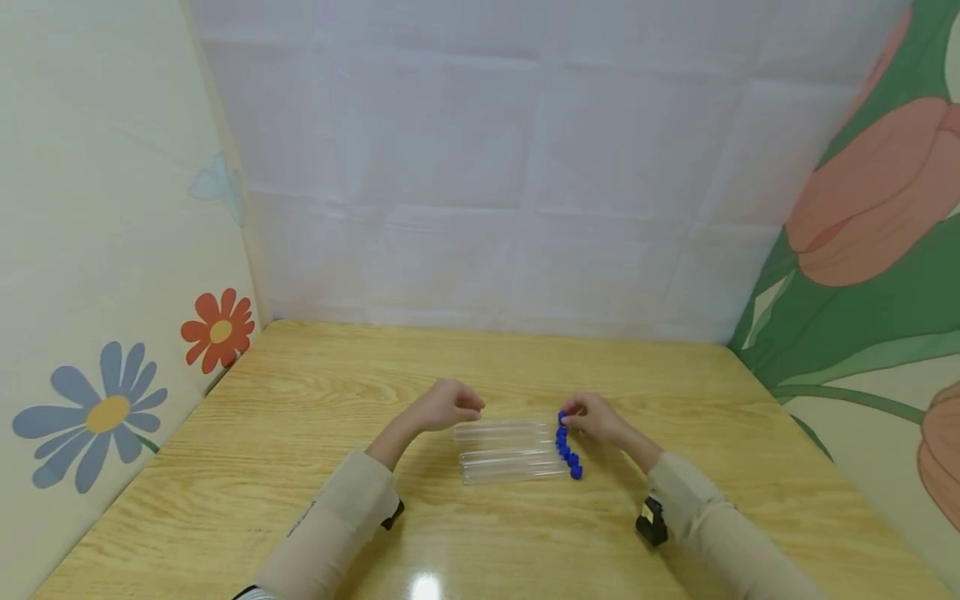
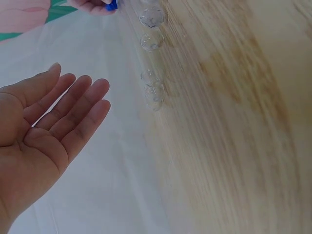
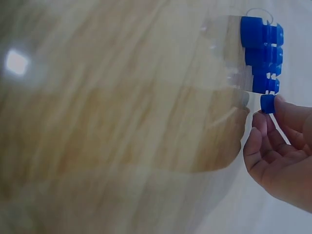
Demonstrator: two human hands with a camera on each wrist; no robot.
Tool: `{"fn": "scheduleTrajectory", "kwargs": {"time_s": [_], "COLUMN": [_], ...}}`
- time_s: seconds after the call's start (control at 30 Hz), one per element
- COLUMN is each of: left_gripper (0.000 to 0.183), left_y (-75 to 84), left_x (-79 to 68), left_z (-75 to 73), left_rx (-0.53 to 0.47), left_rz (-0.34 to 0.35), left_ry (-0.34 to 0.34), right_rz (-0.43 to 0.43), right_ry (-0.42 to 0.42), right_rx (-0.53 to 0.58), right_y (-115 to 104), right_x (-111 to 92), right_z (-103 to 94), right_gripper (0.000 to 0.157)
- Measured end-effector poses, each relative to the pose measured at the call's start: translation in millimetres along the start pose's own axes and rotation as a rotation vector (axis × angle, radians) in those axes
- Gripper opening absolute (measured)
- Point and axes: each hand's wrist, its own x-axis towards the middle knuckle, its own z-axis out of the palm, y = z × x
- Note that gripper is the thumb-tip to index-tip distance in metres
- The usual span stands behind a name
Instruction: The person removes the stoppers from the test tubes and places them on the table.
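Observation:
Several clear test tubes (image 1: 512, 458) lie side by side on the table, their rounded ends (image 2: 152, 41) toward my left hand. My left hand (image 1: 447, 405) hovers beside the far tube's left end, holding nothing. In the left wrist view its fingers (image 2: 73, 117) are loosely extended, palm showing. Between thumb and fingers my right hand (image 1: 597, 418) pinches a small blue cap (image 3: 267, 104), at the far end of a row. More blue caps (image 1: 567, 456) line up along the tubes' right ends, in a slightly slanted row.
The wooden table (image 1: 337, 358) runs back to a white cloth backdrop (image 1: 480, 167). Flower-printed panels stand at left (image 1: 97, 250) and right (image 1: 862, 333). Black wrist devices (image 1: 652, 522) sit under both sleeves, close over the table.

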Motion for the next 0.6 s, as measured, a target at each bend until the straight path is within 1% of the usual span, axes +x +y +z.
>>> {"fn": "scheduleTrajectory", "kwargs": {"time_s": [0.07,0.13,0.17,0.2,0.23,0.27,0.3,0.33,0.37,0.4,0.47,0.5,0.57,0.6], "left_gripper": [0.020,0.020,0.020,0.020,0.020,0.020,0.019,0.019,0.019,0.019,0.019,0.019,0.020,0.020], "left_y": [-0.2,-1.1,-1.5,-2.0,-2.1,-2.2,-2.4,-2.1,-1.8,-1.4,-1.5,-1.7,-2.4,-2.6], "left_x": [0.0,0.1,0.2,0.1,0.0,-0.3,-0.6,-0.7,-0.8,-1.0,-1.4,-1.6,-2.0,-2.3], "left_z": [0.1,0.6,0.9,1.1,1.4,1.5,1.6,1.7,1.7,1.6,1.7,1.7,1.8,1.7], "left_rx": [0.002,0.007,0.009,0.007,0.008,0.008,0.006,0.005,0.004,0.002,0.003,0.004,0.005,0.003], "left_rz": [0.002,0.006,0.008,0.008,0.011,0.012,0.013,0.016,0.015,0.019,0.017,0.014,0.012,0.013], "left_ry": [-0.002,-0.004,-0.005,-0.007,-0.008,-0.009,-0.010,-0.009,-0.009,-0.008,-0.009,-0.010,-0.012,-0.011], "right_rz": [0.070,-0.016,-0.016,0.016,0.026,-0.026,-0.023,0.014,0.036,0.007,-0.052,-0.045,-0.102,-0.101], "right_ry": [-0.001,0.001,-0.003,-0.006,-0.007,-0.014,-0.014,-0.019,-0.020,-0.021,-0.024,-0.024,-0.025,-0.024], "right_rx": [-0.025,0.016,0.010,-0.001,-0.006,0.021,0.020,0.000,-0.015,-0.001,0.004,-0.006,0.006,0.001], "right_y": [-15.9,-10.9,-14.8,-23.5,-24.5,-15.8,-11.6,-13.9,-11.8,-2.2,8.9,5.1,-6.1,-21.2], "right_x": [-1.7,-0.6,-1.6,-3.2,-3.1,-2.5,-1.6,-2.5,-1.8,-0.2,1.0,0.6,-2.2,-5.1], "right_z": [0.4,1.8,2.5,2.2,2.9,3.1,3.4,3.2,3.2,3.0,2.8,2.4,1.9,1.5], "right_gripper": [0.016,0.013,0.013,0.013,0.012,0.011,0.011,0.012,0.011,0.010,0.006,0.006,0.005,0.005]}}
